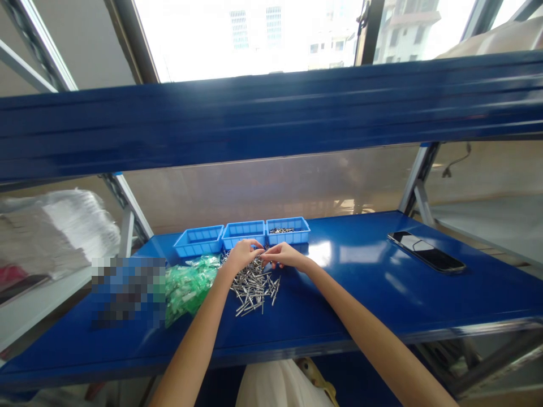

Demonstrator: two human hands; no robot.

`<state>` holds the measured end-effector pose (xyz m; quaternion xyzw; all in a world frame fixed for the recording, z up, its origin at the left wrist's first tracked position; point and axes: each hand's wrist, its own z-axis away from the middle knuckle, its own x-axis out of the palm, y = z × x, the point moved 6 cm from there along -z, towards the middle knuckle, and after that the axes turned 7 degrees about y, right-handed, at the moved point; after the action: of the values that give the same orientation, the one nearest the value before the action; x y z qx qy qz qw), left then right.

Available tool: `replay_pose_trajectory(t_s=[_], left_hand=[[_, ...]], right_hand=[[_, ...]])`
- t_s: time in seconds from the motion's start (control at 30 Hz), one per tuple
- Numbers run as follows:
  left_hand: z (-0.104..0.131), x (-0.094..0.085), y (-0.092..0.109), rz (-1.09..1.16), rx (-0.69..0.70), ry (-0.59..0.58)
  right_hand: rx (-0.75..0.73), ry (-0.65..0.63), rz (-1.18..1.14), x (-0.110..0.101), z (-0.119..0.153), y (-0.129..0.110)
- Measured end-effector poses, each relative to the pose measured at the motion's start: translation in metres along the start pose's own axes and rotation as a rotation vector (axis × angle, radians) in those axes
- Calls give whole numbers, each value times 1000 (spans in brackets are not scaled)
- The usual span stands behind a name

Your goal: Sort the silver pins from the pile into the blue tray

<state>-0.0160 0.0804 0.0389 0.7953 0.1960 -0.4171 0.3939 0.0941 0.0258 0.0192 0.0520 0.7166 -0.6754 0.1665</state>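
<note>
Where fingers (274,254) meet, metal rods (253,285) lie beneath

head camera | at the wearer's head | facing forward, down | near blue tabletop (360,277)

Three trays (245,227) behind pin pile (253,287), bag (190,285) left, phone (425,252) far right

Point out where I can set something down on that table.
The widest bare patch of the table lies between the right hand and the phone. A smaller one lies between the metal pins and the front edge. It is crowded around the left hand: pins, green bag, blue trays. The blurred patch at left can't be judged.
</note>
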Motion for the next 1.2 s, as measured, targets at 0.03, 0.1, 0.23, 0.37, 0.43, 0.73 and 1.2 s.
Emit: replay_pose_trajectory(t_s=[0.03, 0.1, 0.23, 0.37, 0.43, 0.73, 1.2], left_hand=[[0, 0, 0, -4, -1, -9], [0, 0, -1, -16, -6, -16], [3, -4, -1, -84, -52, -22], [5, -11, -3, -222, -110, 38], [6, -16, -4, -263, -125, 96], [4, -10, 9, -204, -98, 293], [4, 3, 17, -169, -55, 254]], right_hand=[[2, -1, -4, 1, 0, -1], [1, -7, -7, 2, 1, -2], [-21, -69, -24, 8, 3, -4], [-49, -197, -69, 11, 5, -8], [-66, -105, -55, 0, 2, -8], [-123, 338, 550, -33, -3, 6], [-137, 328, 692, -30, -4, 9]])
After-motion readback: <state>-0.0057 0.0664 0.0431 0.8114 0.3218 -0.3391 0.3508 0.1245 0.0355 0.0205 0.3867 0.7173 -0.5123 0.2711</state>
